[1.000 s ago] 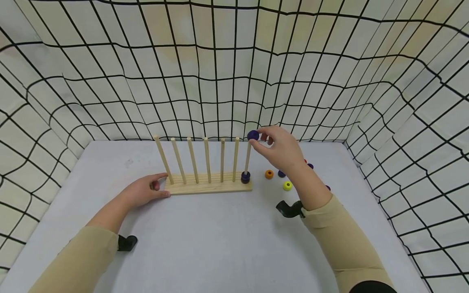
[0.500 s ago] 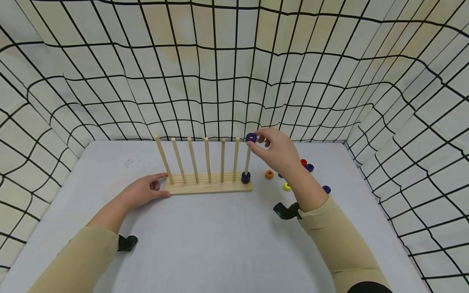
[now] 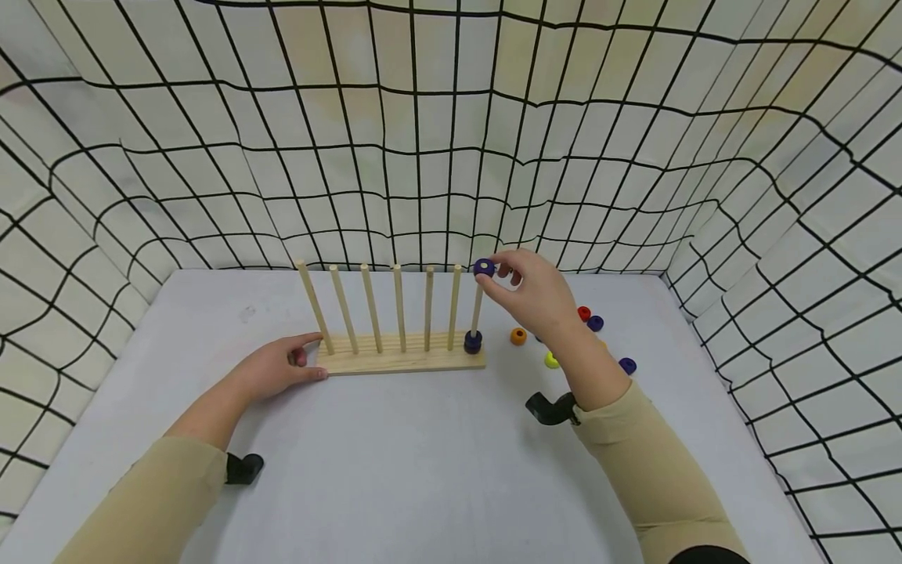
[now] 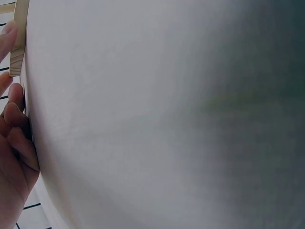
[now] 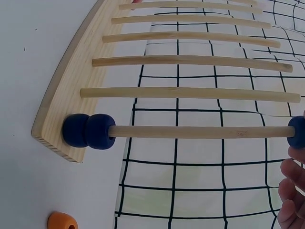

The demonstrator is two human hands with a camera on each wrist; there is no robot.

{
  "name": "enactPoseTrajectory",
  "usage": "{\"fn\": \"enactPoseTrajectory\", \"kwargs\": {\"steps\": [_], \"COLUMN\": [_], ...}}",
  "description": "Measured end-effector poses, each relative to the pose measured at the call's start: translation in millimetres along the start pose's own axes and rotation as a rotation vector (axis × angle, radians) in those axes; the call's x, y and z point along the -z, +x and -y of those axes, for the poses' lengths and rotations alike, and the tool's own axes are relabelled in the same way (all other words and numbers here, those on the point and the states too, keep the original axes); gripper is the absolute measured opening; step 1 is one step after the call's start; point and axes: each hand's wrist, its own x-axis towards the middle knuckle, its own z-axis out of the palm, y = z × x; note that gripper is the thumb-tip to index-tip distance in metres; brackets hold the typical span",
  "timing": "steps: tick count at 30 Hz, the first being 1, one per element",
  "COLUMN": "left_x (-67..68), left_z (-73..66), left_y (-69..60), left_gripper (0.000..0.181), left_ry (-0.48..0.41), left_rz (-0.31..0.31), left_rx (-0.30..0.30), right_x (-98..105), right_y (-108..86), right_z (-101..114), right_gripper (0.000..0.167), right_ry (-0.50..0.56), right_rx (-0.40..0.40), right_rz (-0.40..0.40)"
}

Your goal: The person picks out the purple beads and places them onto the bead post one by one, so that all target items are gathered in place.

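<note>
Now the dark-blue bead (image 3: 478, 268), pinched in our right hand (image 3: 541, 291) right of centre in the head view, has tipped its hole toward us, so threading onto the end peg (image 3: 476, 310) seems under way. Our left hand (image 3: 273, 366) grips the pegged board (image 3: 403, 362) by its end; only the right wrist view shows, far right, the bead's underside meeting the peg's tip.

White tbl (image 3: 395, 470), peg rack (image 3: 402, 362) on it, org, ylw, red, blue beads (image 3: 627, 366)

- Blue beads (image 5: 100, 131)
- Orange bead (image 3: 518, 336)
- Yellow bead (image 3: 552, 360)
- Red bead (image 3: 584, 313)
- Pale, grained wooden peg rack (image 3: 402, 363)
- White tabletop (image 3: 409, 462)
- Tan sleeves (image 3: 655, 454)
- Black-gridded white backdrop (image 3: 434, 172)
</note>
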Motion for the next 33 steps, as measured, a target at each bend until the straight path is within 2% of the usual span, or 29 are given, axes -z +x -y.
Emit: {"fn": "enactPoseTrajectory", "kwargs": {"steps": [18,33], "left_x": [0.8,0.9], "left_z": [-1.0,-1.6], "left_y": [-0.2,-1.1], "left_gripper": [0.085,0.084], "left_ry": [0.006,0.007], "left_rz": [0.003,-0.004], "left_rx": [-0.006,-0.012], "right_x": [0.2,6.4], "right_y": [0.6,0.3], "right_z": [-2.9,-3.3], "right_gripper": [0.044,0.042], "right_ry": [0.007,-0.006], "right_rx": [-0.003,-0.040], "right_rz": [-0.002,0.003]}}
